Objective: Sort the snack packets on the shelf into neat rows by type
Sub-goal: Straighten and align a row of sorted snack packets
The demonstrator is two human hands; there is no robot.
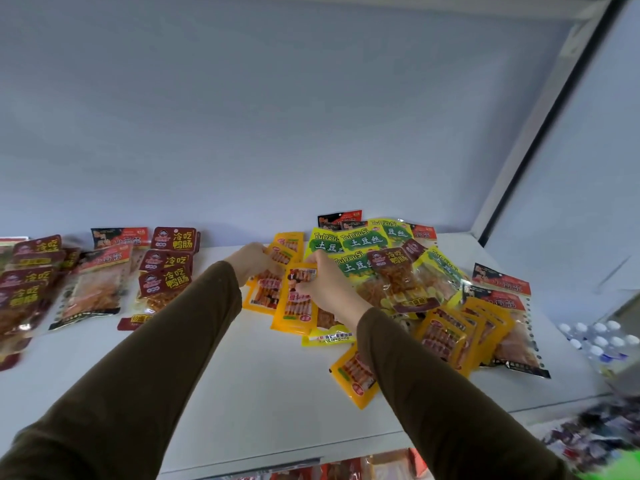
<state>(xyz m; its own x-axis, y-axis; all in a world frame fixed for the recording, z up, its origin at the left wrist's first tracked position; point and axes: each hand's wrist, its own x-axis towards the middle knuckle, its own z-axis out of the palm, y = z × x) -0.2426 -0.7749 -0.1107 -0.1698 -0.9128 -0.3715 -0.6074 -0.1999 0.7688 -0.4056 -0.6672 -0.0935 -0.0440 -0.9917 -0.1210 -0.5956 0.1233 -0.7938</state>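
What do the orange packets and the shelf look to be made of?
Orange packets: thin glossy plastic film, probably; printed faces catch light and the flat edges look heat-sealed. Shelf: smooth, matte white board, likely painted metal or laminate; which one cannot be told.

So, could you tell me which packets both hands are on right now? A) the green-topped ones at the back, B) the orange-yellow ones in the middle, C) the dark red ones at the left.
B: the left hand and right hand both hold orange-yellow packets mid-shelf.
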